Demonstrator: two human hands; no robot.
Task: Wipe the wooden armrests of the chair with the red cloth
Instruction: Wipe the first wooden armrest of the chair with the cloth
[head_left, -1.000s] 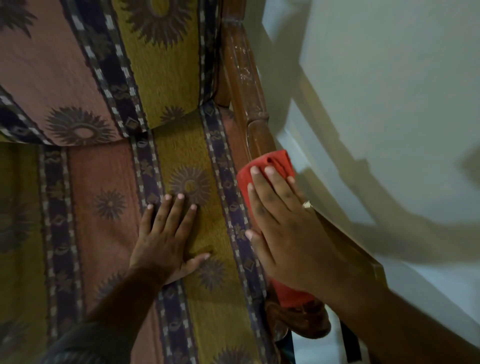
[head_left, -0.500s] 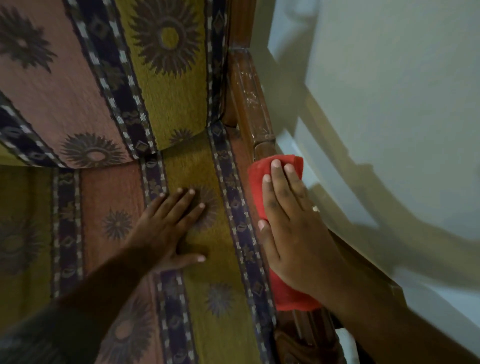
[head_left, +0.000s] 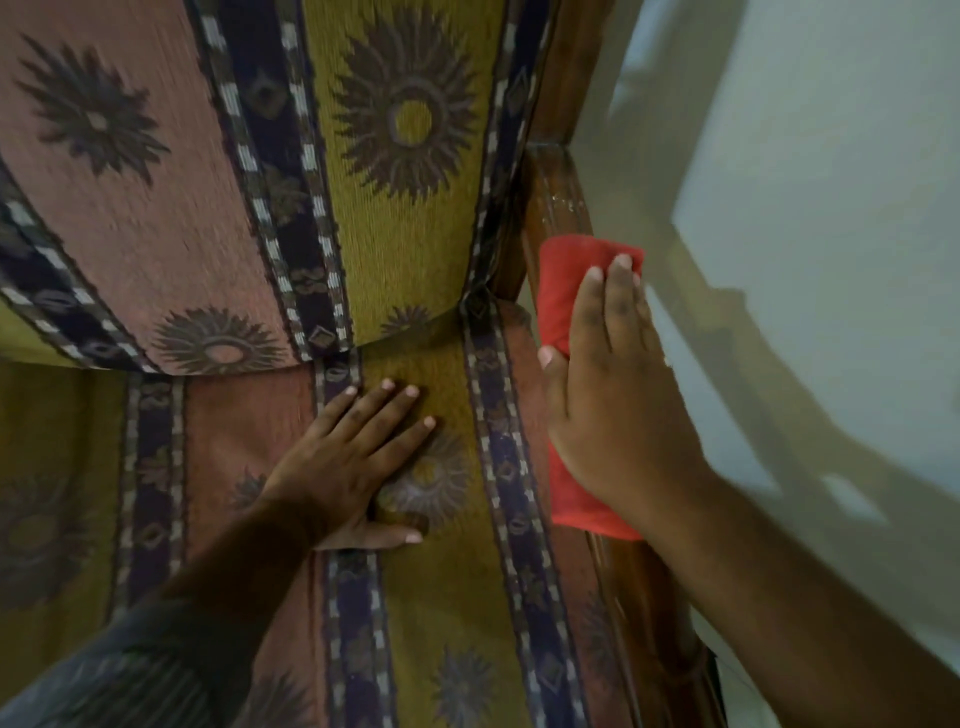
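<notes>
Red cloth (head_left: 566, 291) lies under right hand (head_left: 618, 415) on armrest (head_left: 558, 197).

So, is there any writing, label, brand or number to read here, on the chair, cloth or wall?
None readable. The striped woven chair upholstery carries only sunburst and diamond motifs; the plain red cloth under the right hand, the carved brown wooden armrest and the pale wall show no words, labels or numbers.

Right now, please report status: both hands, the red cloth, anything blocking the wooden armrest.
Right hand flat, pressing folded red cloth on brown wooden armrest. Left hand flat on patterned seat cushion. Nothing lies on armrest ahead.
</notes>
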